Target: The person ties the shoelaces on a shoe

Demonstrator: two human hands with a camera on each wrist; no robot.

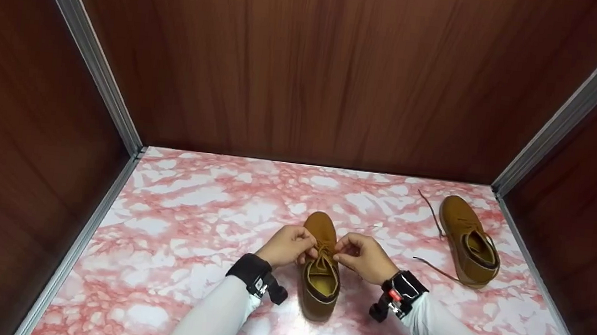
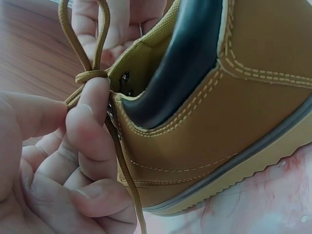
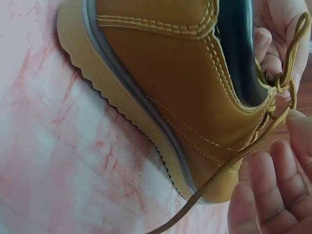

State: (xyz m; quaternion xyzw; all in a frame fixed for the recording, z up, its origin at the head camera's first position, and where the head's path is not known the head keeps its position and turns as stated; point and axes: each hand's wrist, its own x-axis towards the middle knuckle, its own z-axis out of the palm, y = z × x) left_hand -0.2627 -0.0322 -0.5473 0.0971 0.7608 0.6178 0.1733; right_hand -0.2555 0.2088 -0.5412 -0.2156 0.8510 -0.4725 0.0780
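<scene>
- The left hand (image 1: 290,244) pinches the lace (image 2: 92,75) between thumb and forefinger at the knot, its other fingers curled below.
- The right hand (image 1: 368,257) has a narrow pinch on the lace at the other side of the knot.
- The shoe (image 1: 319,289) sits upright on the marbled table (image 1: 179,299), between the 2 hands, toe pointing away from the person.
- 1 loop (image 2: 73,39) stands above the knot; a loose lace end hangs down the shoe's side.
- The other shoe (image 1: 462,218) stands well apart at the right, 2 untied lace ends (image 1: 431,209) trailing on the table.
- Wood panels (image 1: 309,69) enclose the table's back and sides.
</scene>
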